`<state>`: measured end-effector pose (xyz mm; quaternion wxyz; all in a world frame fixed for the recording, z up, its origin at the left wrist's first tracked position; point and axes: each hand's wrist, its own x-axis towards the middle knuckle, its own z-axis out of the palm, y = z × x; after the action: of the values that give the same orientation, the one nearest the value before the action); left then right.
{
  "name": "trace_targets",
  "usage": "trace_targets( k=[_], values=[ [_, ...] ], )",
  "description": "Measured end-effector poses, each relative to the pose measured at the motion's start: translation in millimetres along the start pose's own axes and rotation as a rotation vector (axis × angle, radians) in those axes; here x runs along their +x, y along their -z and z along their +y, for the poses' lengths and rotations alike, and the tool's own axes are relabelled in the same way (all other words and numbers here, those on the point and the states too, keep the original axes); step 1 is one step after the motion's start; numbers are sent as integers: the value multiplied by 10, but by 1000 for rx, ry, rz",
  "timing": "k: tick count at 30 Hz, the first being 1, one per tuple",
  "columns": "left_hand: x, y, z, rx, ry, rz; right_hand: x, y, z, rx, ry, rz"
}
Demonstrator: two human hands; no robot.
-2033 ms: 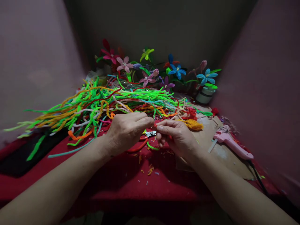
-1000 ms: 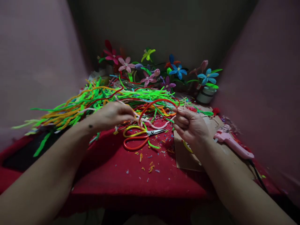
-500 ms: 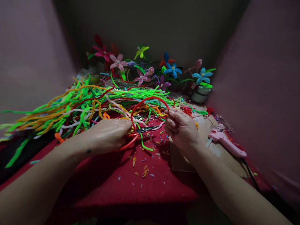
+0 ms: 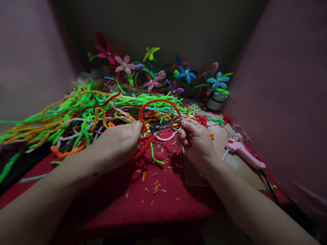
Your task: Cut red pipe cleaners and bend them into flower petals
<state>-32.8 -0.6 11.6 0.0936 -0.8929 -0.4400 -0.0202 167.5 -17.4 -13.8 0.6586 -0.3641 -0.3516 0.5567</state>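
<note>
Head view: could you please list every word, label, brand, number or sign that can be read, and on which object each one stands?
No text can be read in this view.
Scissors: no legible mark.
Pink glue gun: no legible brand or number.
Jar: a dark band, no legible lettering.

a red-covered table (image 4: 122,207) bears a heap of coloured fuzzy stems (image 4: 88,112), scattered clippings (image 4: 156,189) and a cardboard sheet (image 4: 249,178)

1. Back wall (image 4: 163,23): dark grey, in shadow.
2. Left wall (image 4: 28,44): pale mauve, lighter than the back.
3. Right wall (image 4: 286,85): dusky mauve.
4. Surface (image 4: 168,211): deep red, standing between the walls.
5. Light: dim; below the surface, too dark to tell.
</note>
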Motion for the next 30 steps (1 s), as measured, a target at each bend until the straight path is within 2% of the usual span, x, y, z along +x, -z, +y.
trace_targets(
  k=[10, 30],
  values=[
    [1, -96, 33, 128, -34, 138, -60, -41, 31, -104, 78, -24],
    [-14, -115, 44, 131, -71, 157, -67, -34, 36, -132, 83, -29]
  ],
)
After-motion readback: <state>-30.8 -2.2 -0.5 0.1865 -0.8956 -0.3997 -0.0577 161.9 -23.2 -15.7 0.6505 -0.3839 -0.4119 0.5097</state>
